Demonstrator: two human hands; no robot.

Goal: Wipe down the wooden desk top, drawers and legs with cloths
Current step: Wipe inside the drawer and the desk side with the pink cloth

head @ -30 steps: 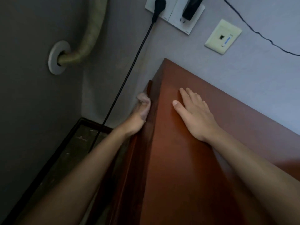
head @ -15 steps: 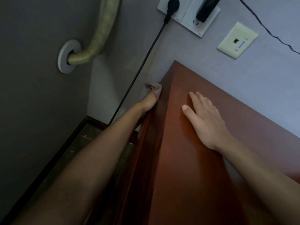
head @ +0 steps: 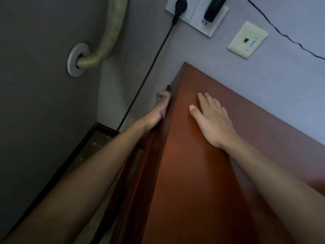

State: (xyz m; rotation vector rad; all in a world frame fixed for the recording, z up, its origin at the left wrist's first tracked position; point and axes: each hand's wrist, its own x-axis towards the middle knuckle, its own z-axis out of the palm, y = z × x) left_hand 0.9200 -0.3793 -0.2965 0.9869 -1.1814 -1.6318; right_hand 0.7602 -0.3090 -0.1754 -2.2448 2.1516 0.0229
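Note:
The reddish-brown wooden desk top runs from the bottom centre to its far left corner against the wall. My right hand lies flat on the top near that corner, fingers straight. My left hand reaches down the desk's left side near the back, its fingers curled round a small pale cloth pressed against the side panel. Most of the cloth is hidden by the hand and blurred.
A black cable drops from a wall socket past my left hand to the floor. A padded pipe enters the grey left wall. A data socket sits on the back wall. A narrow floor strip lies beside the desk.
My left hand with the cloth has slid further back along the desk's side toward the wall. My right hand has stayed flat on the top.

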